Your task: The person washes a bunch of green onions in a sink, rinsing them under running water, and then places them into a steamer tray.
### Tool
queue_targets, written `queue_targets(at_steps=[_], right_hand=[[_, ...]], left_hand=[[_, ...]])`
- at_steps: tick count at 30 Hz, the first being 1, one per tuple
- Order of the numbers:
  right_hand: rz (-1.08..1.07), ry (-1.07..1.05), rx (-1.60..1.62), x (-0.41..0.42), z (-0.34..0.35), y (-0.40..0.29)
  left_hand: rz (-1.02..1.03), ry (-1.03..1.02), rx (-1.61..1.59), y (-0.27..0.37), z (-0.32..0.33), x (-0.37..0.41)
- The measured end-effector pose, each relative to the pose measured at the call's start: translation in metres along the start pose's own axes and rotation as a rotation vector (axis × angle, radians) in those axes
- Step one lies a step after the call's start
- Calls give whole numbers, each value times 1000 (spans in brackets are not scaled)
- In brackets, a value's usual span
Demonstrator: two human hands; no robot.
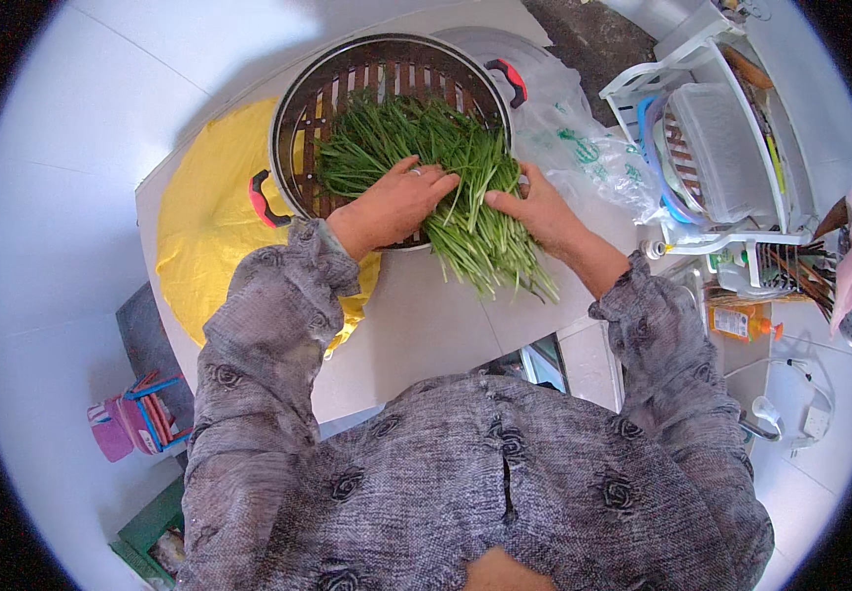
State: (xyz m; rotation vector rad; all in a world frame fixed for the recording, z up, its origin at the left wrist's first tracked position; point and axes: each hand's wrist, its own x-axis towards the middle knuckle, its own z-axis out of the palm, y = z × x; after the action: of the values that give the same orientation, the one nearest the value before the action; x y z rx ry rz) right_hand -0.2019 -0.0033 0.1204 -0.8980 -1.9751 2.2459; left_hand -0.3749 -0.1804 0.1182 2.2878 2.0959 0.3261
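A large bunch of long, thin green leafy stems (418,148), possibly chives, lies across a round pan (503,96) with a slatted brown rack (308,159) inside. Its pale cut ends (500,258) hang over the near right rim above the counter. From above, my left hand (400,199), with a ring on one finger, holds the middle of the bunch. My right hand (540,207) grips it from the right side, thumb on top and the other fingers partly hidden. The pan has two red-and-black handles (267,199).
Yellow plastic sheeting (212,214) lies left of and under the pan. To the right are a clear plastic bag (581,148) with green print and a white dish rack (758,148) holding containers. An orange bottle (736,323) stands nearer. The counter (426,318) ends before my body.
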Motion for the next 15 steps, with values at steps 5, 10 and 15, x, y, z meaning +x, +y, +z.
queue_targets(at_steps=[5,10,15], right_hand=[[-245,-48,-277,2,-6,-15],[-301,-58,-124,1,-18,-42],[-157,-104,-391,15,-34,-31]], left_hand=[[-2,102,-4,-5,-12,10],[19,198,-54,-6,-53,8],[-47,82,-219,-8,-32,-20]])
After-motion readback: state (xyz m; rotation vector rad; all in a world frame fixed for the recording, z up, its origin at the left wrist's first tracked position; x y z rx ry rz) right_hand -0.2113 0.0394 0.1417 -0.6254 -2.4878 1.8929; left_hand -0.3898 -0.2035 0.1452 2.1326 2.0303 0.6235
